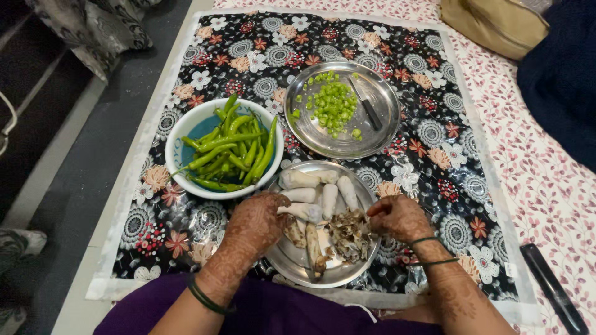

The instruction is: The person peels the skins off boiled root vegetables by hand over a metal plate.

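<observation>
Left hand (261, 222) grips peeled root (302, 211); right hand (397, 216) pinched, contents unclear. Drop peelings (349, 236) inside steel plate (287, 259), away from cleaned pieces.

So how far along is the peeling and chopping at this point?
Done: chopped green chilli lies on the far steel plate beside a knife, and several peeled pale roots sit with a heap of peelings on the near plate. In hand: the left hand holds a pale root; the right hand is at the peelings. Left: unpeeled brown pieces and whole chillies in the bowl.
</observation>
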